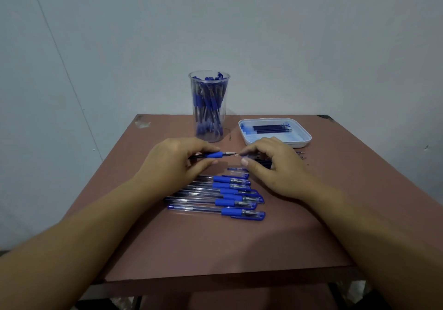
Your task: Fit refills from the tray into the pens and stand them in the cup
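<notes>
Two hands, one pen (pixel 213 154): left hand (pixel 172 158) grips it, right hand (pixel 271 163) curls at its tip, hold unclear; a fumble could drop it.

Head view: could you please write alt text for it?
The left hand grips a blue pen over a brown table; the right hand's fingers reach its tip. Capped pens lie nearer; a cup of pens and a tray of refills stand behind.

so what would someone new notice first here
The hands in the middle: the left hand grips a pen, the right hand at its tip. Behind them stands a clear cup packed with pens, a tray of refills to its right; a row of pens lies nearer.
</notes>
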